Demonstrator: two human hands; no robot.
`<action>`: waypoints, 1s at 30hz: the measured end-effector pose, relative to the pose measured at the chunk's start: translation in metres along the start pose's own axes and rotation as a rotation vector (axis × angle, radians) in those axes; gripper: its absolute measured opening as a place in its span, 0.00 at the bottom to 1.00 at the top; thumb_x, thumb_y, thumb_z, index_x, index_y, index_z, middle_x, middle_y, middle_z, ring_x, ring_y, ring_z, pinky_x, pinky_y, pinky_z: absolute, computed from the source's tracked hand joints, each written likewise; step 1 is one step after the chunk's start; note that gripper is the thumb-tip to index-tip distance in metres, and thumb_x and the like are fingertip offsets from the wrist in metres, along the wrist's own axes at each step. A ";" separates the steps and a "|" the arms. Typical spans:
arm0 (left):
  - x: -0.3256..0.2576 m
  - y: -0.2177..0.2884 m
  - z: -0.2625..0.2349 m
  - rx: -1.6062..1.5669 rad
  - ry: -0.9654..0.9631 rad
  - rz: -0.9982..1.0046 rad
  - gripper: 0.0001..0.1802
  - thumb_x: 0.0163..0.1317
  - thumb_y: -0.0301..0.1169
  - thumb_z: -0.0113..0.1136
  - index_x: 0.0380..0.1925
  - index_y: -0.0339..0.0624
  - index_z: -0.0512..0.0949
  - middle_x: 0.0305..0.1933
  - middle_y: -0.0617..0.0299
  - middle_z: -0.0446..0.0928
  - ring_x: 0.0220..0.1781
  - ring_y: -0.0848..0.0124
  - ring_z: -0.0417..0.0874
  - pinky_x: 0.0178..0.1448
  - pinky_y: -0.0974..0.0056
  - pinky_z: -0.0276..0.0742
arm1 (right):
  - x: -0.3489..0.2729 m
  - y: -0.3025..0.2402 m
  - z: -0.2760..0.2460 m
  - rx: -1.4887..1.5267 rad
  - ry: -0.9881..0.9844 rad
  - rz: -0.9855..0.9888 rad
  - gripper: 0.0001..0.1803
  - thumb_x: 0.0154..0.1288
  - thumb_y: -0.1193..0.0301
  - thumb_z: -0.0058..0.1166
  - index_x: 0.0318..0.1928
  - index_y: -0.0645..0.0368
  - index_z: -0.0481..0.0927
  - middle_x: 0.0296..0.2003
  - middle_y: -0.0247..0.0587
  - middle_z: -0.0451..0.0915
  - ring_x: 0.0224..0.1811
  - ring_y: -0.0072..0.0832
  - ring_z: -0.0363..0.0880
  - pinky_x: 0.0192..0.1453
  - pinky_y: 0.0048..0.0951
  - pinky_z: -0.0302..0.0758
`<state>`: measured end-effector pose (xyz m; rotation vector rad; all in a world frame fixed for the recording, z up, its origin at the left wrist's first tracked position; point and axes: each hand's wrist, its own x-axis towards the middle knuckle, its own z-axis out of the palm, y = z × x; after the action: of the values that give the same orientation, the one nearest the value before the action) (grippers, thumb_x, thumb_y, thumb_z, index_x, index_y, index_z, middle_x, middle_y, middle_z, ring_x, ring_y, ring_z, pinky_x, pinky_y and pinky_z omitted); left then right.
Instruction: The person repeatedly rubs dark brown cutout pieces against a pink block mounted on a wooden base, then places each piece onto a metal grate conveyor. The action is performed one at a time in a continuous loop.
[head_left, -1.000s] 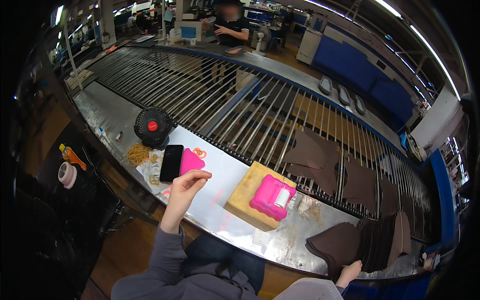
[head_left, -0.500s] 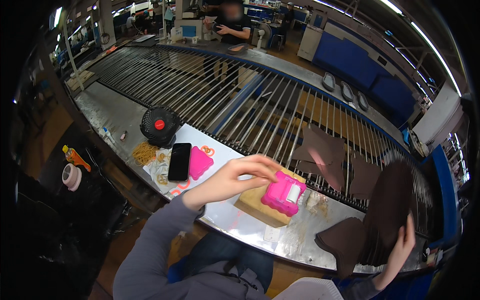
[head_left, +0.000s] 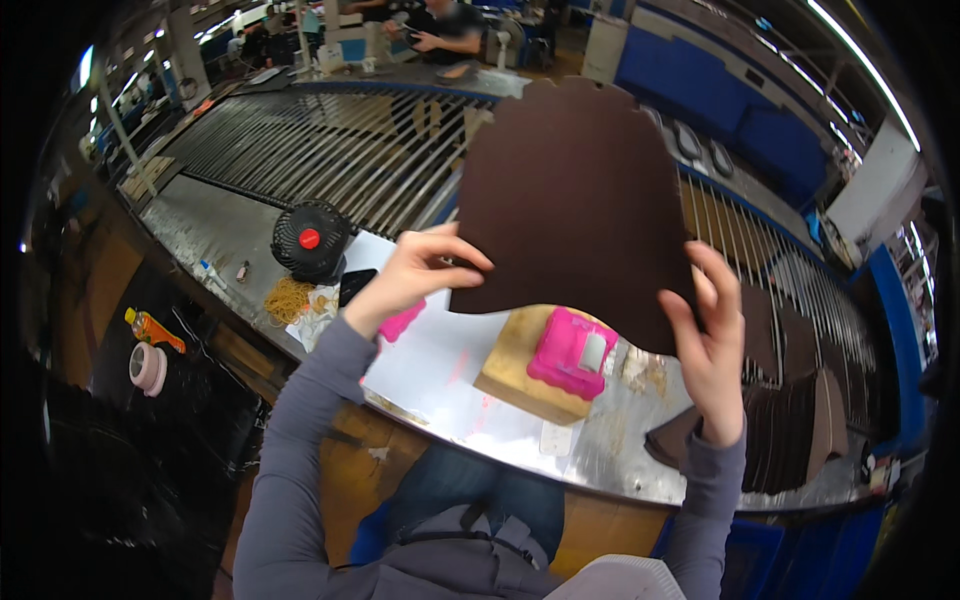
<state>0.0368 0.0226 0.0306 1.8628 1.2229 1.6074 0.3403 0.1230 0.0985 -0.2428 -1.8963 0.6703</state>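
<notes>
A large dark brown leather-like piece (head_left: 580,200) with a wavy top edge is held up in front of me, above the bench. My left hand (head_left: 425,268) pinches its lower left edge between thumb and fingers. Closed on the lower right edge is my right hand (head_left: 710,325), thumb in front. Just below the piece, a pink scalloped pad (head_left: 562,372) with a small whitish block (head_left: 593,352) on it rests on a yellow block (head_left: 522,388). A second pink scalloped item (head_left: 402,320) lies partly hidden by my left wrist.
Stacked brown pieces (head_left: 785,440) lie at the right. Left are a black fan (head_left: 308,240), rubber bands (head_left: 288,300) and a partly hidden phone (head_left: 357,285). Beyond the metal bench runs a bar conveyor (head_left: 350,150); a person (head_left: 450,35) stands across it.
My right hand has brought the brown piece from the stack at the right to the middle and higher. My left hand has left the pink pad and taken hold of the piece's left edge.
</notes>
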 end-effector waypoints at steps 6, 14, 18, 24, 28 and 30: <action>-0.020 -0.003 -0.020 0.472 0.018 -0.022 0.17 0.54 0.17 0.65 0.46 0.39 0.84 0.27 0.62 0.75 0.29 0.74 0.73 0.33 0.68 0.68 | -0.010 0.060 0.004 -0.192 -0.540 0.189 0.21 0.58 0.85 0.56 0.53 0.60 0.81 0.48 0.45 0.82 0.50 0.37 0.81 0.53 0.30 0.75; -0.019 -0.010 -0.022 0.510 -0.070 -0.012 0.17 0.55 0.16 0.63 0.45 0.39 0.84 0.25 0.60 0.71 0.27 0.70 0.71 0.32 0.65 0.66 | -0.043 0.096 0.019 -0.150 -0.511 0.235 0.23 0.57 0.86 0.56 0.54 0.57 0.81 0.49 0.44 0.82 0.47 0.36 0.81 0.50 0.30 0.77; -0.018 -0.011 -0.022 0.502 -0.087 -0.033 0.16 0.55 0.17 0.63 0.45 0.38 0.84 0.25 0.60 0.71 0.27 0.70 0.72 0.32 0.66 0.67 | -0.047 0.100 0.022 -0.151 -0.492 0.212 0.23 0.58 0.85 0.57 0.54 0.56 0.82 0.51 0.44 0.82 0.49 0.37 0.81 0.51 0.31 0.77; -0.016 -0.010 -0.016 0.478 -0.107 -0.037 0.16 0.56 0.17 0.62 0.46 0.38 0.84 0.27 0.59 0.74 0.28 0.69 0.73 0.34 0.65 0.68 | -0.051 0.096 0.016 -0.211 -0.490 0.228 0.22 0.58 0.85 0.57 0.54 0.56 0.82 0.50 0.45 0.82 0.47 0.38 0.82 0.49 0.30 0.78; -0.013 -0.014 -0.007 0.451 -0.140 -0.055 0.16 0.56 0.17 0.62 0.46 0.38 0.84 0.28 0.60 0.76 0.28 0.69 0.73 0.34 0.65 0.68 | -0.058 0.094 0.007 -0.200 -0.435 0.189 0.22 0.58 0.85 0.57 0.54 0.56 0.82 0.46 0.45 0.82 0.42 0.36 0.82 0.45 0.29 0.77; -0.011 -0.022 0.000 0.392 -0.129 -0.026 0.16 0.56 0.17 0.62 0.46 0.39 0.84 0.28 0.59 0.75 0.28 0.69 0.73 0.33 0.65 0.68 | -0.062 0.091 0.002 -0.192 -0.401 0.176 0.22 0.58 0.86 0.57 0.54 0.56 0.82 0.43 0.45 0.82 0.41 0.35 0.82 0.44 0.29 0.76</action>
<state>0.0293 0.0259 0.0073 2.1314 1.5835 1.2776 0.3520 0.1684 -0.0013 -0.4266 -2.3487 0.6915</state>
